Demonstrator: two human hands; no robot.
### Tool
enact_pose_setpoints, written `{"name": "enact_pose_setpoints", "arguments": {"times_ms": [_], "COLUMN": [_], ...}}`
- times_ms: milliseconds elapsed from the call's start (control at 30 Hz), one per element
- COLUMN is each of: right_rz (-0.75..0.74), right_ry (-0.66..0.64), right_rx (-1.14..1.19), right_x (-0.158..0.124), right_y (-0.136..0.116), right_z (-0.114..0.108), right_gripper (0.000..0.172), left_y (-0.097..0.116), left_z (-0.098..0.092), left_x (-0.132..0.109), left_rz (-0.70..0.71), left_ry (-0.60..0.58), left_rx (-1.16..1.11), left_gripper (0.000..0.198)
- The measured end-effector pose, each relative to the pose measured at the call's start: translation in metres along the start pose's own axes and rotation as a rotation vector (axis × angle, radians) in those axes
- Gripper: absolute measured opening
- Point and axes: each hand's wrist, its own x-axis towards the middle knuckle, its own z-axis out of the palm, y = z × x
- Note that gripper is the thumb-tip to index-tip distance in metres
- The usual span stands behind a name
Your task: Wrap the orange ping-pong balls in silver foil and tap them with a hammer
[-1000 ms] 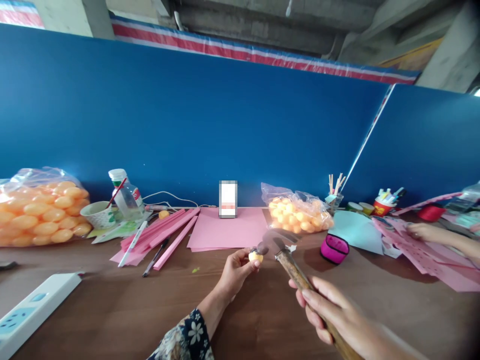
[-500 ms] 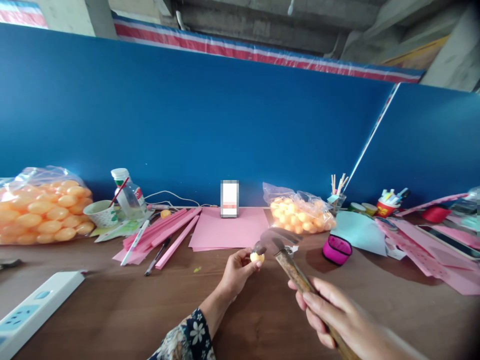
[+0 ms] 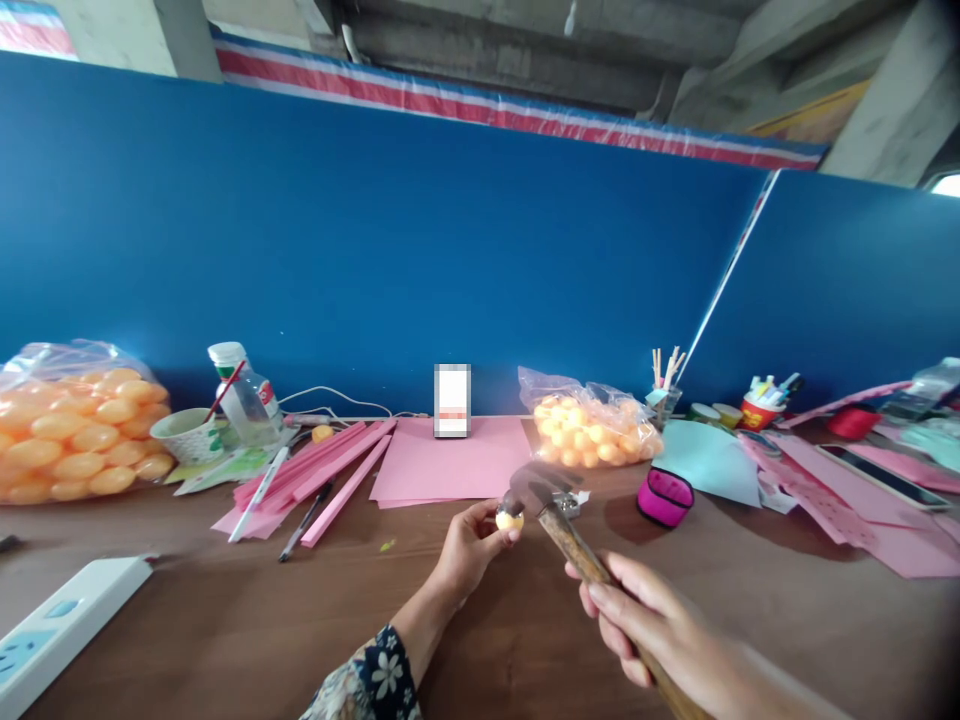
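Between the thumb and fingers of my left hand (image 3: pixel 466 550) is a small pale orange ball (image 3: pixel 510 521), held just above or on the brown table. My right hand (image 3: pixel 637 615) is wrapped round the wooden handle of a claw hammer (image 3: pixel 566 535). The hammer's metal head is at the ball's upper side and hides part of its top; I cannot tell whether they touch. Just behind the hammer head lies a small shiny metallic item (image 3: pixel 568 503), partly covered, beside a scrap of white paper.
Pink sheets (image 3: pixel 442 470) lie ahead, with a phone (image 3: pixel 452 400) upright on them. Bags of orange balls stand left (image 3: pixel 82 430) and right (image 3: pixel 589 425). A magenta pouch (image 3: pixel 665 497) is right of the hammer. A white power strip (image 3: pixel 71 620) lies at left, near pink strips (image 3: pixel 315 465).
The whole view has shifted slightly, so things appear a little further left. My hands keep the same grips, with the hammer head still close against the ball.
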Motion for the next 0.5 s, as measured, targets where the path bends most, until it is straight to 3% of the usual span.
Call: {"name": "enact_pose_setpoints", "arguments": {"times_ms": [100, 233, 367, 500], "right_rz": [-0.047, -0.103, -0.126, -0.123], "right_ry": [0.031, 0.123, 0.355, 0.418], "right_rx": [-0.038, -0.29, -0.526, -0.7], "right_x": [-0.003, -0.005, -0.001, 0.006], "right_y": [-0.001, 0.006, 0.029, 0.062], "right_z": [-0.009, -0.037, -0.07, -0.094], "right_gripper": [0.044, 0.043, 0.047, 0.042], "left_y": [-0.002, -0.002, -0.002, -0.004], "left_z": [-0.001, -0.003, -0.004, -0.004], "left_x": [0.001, 0.002, 0.002, 0.002], "left_rz": [0.01, -0.018, -0.068, -0.06], "left_ry": [0.028, 0.072, 0.076, 0.086], "left_rx": [0.011, 0.005, 0.006, 0.011], "left_gripper": [0.036, 0.041, 0.046, 0.045]}}
